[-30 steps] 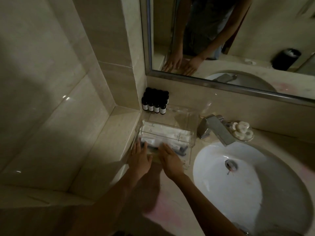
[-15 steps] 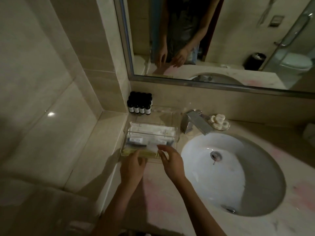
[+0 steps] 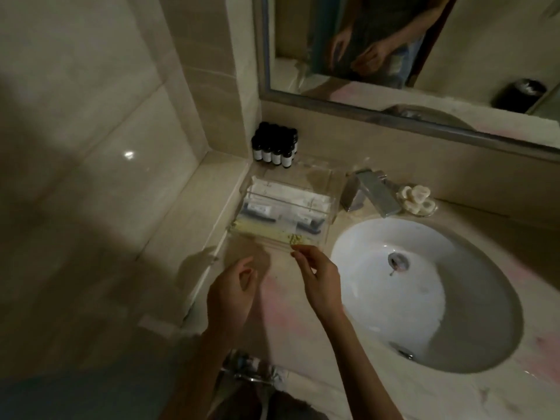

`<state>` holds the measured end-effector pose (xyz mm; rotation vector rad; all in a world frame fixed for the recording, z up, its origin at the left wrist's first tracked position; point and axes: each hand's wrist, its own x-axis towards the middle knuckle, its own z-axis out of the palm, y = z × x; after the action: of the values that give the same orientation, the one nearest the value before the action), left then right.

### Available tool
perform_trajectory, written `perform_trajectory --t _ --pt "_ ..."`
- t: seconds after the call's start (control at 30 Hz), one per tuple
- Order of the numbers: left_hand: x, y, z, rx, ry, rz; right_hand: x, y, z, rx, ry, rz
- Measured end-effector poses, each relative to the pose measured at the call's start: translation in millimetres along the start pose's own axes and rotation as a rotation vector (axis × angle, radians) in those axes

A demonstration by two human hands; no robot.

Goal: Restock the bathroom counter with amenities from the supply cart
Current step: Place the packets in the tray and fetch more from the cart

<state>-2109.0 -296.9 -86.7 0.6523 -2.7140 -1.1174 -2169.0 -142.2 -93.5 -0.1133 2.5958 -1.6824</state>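
Observation:
A clear acrylic amenity box sits on the beige counter, left of the sink. Inside lie white packets and dark-labelled sachets. Behind it, in the corner, stands a cluster of small dark bottles with white labels. My left hand hovers over the counter in front of the box, fingers loosely curled, holding nothing. My right hand is just short of the box's front edge, fingertips relaxed and pointing at it; whether they touch it is unclear.
A white round sink fills the right side, with a chrome faucet behind it and a small dish of white soaps. A mirror hangs above. A tiled ledge and wall stand at the left.
Both hands have drawn back from the box toward me, off its front edge. The camera view has shifted, and the box's contents lie where they were.

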Motion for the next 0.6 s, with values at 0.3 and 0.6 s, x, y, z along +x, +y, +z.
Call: perform_trajectory --t 0.3,0.6 --pt "-53 -24 -53 0.031 0.161 -0.182 -27 -35 48 -0.115 -0.318 -0.198" --pt "-213 -79 -100 0.192 0.373 -0.441 -135 -86 117 -0.272 -0.852 -0.658"
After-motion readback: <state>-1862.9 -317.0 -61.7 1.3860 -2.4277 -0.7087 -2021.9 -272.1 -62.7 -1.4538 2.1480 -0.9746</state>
